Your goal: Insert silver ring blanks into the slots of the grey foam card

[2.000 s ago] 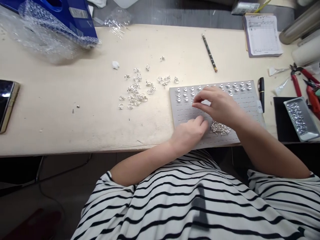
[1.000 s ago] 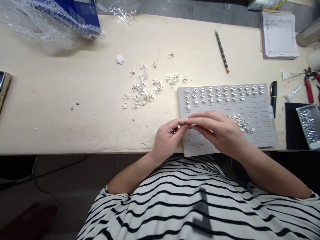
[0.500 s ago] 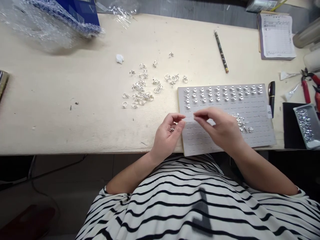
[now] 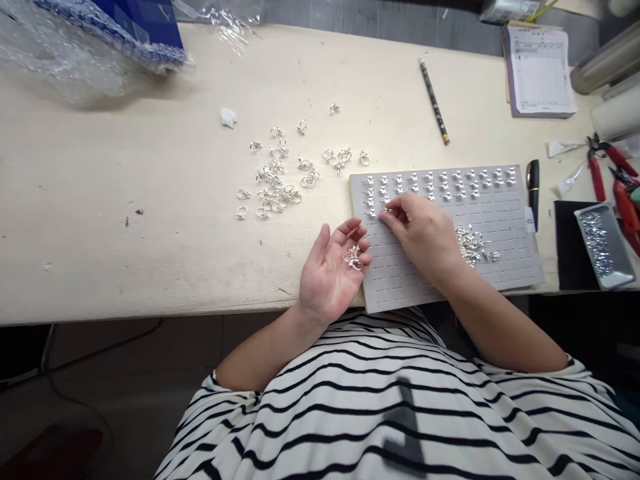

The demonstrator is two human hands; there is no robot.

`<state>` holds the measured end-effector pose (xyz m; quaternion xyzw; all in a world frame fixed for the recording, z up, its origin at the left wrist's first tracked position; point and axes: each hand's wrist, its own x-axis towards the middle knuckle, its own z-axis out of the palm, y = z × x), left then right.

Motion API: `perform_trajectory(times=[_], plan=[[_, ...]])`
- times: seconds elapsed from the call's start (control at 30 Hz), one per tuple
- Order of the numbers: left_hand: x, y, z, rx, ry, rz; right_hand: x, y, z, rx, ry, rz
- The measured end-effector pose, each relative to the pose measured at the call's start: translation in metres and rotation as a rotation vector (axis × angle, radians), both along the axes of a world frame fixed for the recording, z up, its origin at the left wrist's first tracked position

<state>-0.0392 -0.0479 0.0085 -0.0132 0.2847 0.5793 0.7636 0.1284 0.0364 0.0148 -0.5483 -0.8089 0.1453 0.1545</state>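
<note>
A grey slotted foam tray (image 4: 505, 233) lies at the table's front edge, its upper rows filled with silver rings (image 4: 440, 183). My left hand (image 4: 330, 273) rests palm up beside the tray's left edge, cupping a few silver rings (image 4: 353, 257) on its loosely curled fingers. My right hand (image 4: 425, 233) lies over the tray, its fingertips pinched on a ring (image 4: 386, 210) at the third row of slots. A small heap of rings (image 4: 473, 245) sits on the tray just right of that hand.
Several loose silver rings (image 4: 280, 180) are scattered on the beige table (image 4: 150, 233) left of the tray. A pencil (image 4: 434, 101), a pen (image 4: 533, 183), a notepad (image 4: 540, 70), red pliers (image 4: 600, 170), a metal dish of parts (image 4: 600, 243) and bubble wrap (image 4: 75, 53) surround them.
My right hand has moved from in front of me up to the tray's third row with a ring. My left hand has turned palm up and opened wider, showing the rings it holds.
</note>
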Motion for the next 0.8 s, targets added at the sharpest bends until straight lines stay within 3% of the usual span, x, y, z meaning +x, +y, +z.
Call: perform_trajectory(times=[0.27,0.47,0.6,0.7,0.8], plan=[[0.005,0.005,0.001,0.157,0.358,-0.044,0.004,-0.037,0.025,0.198,0.176,0.233],[0.007,0.002,0.000,0.307,0.342,-0.068,-0.002,-0.049,0.020,0.228,0.203,0.320],[0.007,-0.002,-0.004,0.267,0.274,-0.062,0.001,-0.049,0.022,0.070,0.389,0.197],[0.009,-0.007,-0.007,0.242,0.430,-0.136,0.006,-0.050,0.025,-0.095,0.599,0.044],[0.013,-0.009,-0.007,0.274,0.509,-0.203,0.008,-0.050,0.022,-0.212,0.733,-0.020]])
